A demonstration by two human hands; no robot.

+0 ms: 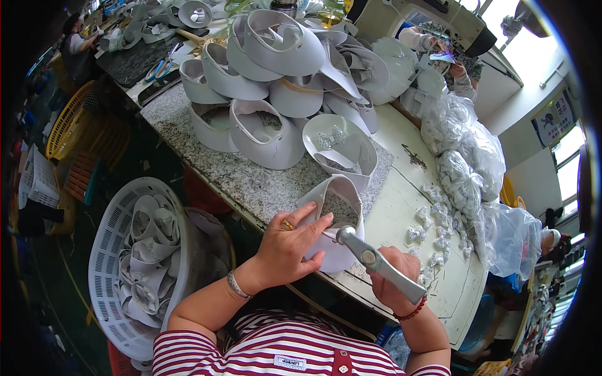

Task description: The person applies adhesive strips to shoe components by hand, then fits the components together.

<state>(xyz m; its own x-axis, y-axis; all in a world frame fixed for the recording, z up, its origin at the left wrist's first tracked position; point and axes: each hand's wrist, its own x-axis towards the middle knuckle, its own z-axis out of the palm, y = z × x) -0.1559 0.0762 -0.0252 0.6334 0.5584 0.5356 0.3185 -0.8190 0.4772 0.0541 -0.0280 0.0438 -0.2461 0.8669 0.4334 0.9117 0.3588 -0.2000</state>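
A white shoe upper (338, 254), shaped like an open loop, stands at the near edge of the speckled stone slab (182, 135). My left hand (291, 241) grips its left side, fingers over the rim and thumb lower on the outside. In my right hand (396, 276) is a metal hammer (395, 274); its round face is close to the upper's right side, and the handle is mostly hidden. Just beyond stands another upper (364, 160) with a glittery bow ornament (332, 138) on it. Farther back rises a pile of white uppers (266, 138).
Several sparkly bow ornaments (433, 235) lie on the pale tabletop (401, 188) to the right. Bulging clear plastic bags (464, 147) line its right side. A white basket (103, 250) of uppers stands at lower left. Across the table, a person's hands (448, 53) work at a sewing machine (433, 25).
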